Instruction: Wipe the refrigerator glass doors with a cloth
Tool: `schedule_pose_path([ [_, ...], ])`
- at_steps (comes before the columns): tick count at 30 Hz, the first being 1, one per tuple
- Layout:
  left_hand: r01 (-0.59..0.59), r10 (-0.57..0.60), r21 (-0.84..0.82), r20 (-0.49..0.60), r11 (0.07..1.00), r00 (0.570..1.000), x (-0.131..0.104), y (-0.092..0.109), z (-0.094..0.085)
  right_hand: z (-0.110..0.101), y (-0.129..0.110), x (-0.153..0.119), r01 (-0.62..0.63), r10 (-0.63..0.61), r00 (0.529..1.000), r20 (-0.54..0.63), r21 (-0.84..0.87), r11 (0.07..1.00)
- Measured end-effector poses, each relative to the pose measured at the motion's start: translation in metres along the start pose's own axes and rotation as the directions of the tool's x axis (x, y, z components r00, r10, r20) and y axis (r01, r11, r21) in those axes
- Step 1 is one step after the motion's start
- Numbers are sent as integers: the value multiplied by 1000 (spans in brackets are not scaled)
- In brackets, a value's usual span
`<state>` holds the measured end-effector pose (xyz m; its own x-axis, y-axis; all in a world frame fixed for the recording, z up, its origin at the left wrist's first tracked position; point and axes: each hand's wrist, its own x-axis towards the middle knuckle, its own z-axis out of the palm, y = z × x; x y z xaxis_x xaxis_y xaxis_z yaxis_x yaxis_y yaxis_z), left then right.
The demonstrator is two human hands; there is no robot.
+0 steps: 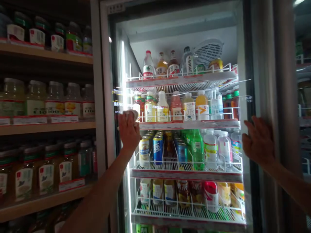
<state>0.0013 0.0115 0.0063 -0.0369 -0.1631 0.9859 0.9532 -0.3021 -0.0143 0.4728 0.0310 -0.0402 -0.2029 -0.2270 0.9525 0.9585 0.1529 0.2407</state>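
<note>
The cloth (132, 113), pale and bunched, lies under the fingertips of the left hand (129, 134), against the glass door (179, 30) near its left edge (the hand hides most of it); the left fingers (123, 122) are close together, pressing the cloth to the glass; the right hand (259, 144) is raised at the door's right frame (262, 64), its fingers (247, 125) loosely spread and holding nothing visible, though whether the palm touches the frame I cannot tell. Behind the glass is a lit fridge (224, 27) with wire racks; the top rack (181, 81) bears four bottles and, to their right, a green can and a yellow one; the second rack (189, 125) has a row of bottles with yellow, pink and clear contents; the third rack (187, 174) holds cans at the left, green bottles (198, 149) in the middle and clear bottles at the right; the fourth rack (187, 221) carries another row of bottles; to the left of the fridge, wooden shelves (48, 130) hold more bottles, with price strips along their edges.
</note>
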Motion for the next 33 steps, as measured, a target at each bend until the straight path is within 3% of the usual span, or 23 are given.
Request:
schedule_pose_path([
  [2,-188,191,-50,65,981,979,-19,34,8,0,1,0,8,-8,1000,-3,-3,1000],
  [4,-446,463,-130,163,886,871,-33,61,13,1,1,0,17,-17,1000,-10,0,1000],
  [5,-518,540,-155,192,841,819,-36,64,13,1,2,0,19,-19,1000,-13,-1,1000],
  [6,-539,561,-156,202,827,803,-36,58,11,1,2,0,23,-23,1000,-14,-2,1000],
  [7,-507,523,-128,193,853,831,-32,46,8,1,2,0,28,-28,1000,-14,0,1000],
  [8,-421,428,-78,160,904,889,-26,29,4,1,2,0,33,-33,999,-13,6,999],
  [10,-153,152,21,41,988,988,-12,-6,-4,0,1,1,40,-40,999,-17,20,999],
  [12,58,-55,49,-66,997,996,-5,-23,-5,0,0,2,41,-40,999,-35,23,999],
  [13,94,-90,42,-92,995,992,-7,-19,-3,0,0,2,40,-39,998,-40,22,999],
  [15,24,-23,15,-78,1000,997,-19,9,4,0,0,2,43,-42,998,-38,18,999],
  [17,-184,184,-20,8,983,983,-36,48,12,-1,0,2,50,-50,998,-30,14,999],
  [19,-420,428,-81,124,904,895,-46,75,15,-1,1,1,45,-45,999,-22,0,999],
  [21,-556,571,-131,205,821,795,-43,72,12,0,2,0,34,-34,999,-22,-5,999],
  [22,-564,577,-127,216,816,787,-36,59,8,0,2,0,29,-29,999,-22,-1,1000],
  [24,-454,455,-47,169,890,874,-20,22,1,0,3,0,25,-24,999,-31,11,1000],
  [25,-320,316,20,108,947,942,-12,3,-2,1,3,-1,26,-26,999,-33,18,999],
  [27,-67,70,90,-21,994,997,-3,-18,-4,1,3,-1,29,-28,999,-32,23,999],
  [28,6,0,97,-67,995,998,-4,-18,-2,2,4,-1,32,-31,999,-35,22,999],
  [30,-18,23,69,-68,997,997,-13,5,5,2,4,-1,41,-41,998,-48,18,999],
  [32,-207,206,10,31,978,978,-26,41,13,1,5,0,50,-49,997,-59,19,999],
  [33,-317,318,-31,97,948,943,-31,56,15,1,5,0,59,-58,996,-63,24,998],
])
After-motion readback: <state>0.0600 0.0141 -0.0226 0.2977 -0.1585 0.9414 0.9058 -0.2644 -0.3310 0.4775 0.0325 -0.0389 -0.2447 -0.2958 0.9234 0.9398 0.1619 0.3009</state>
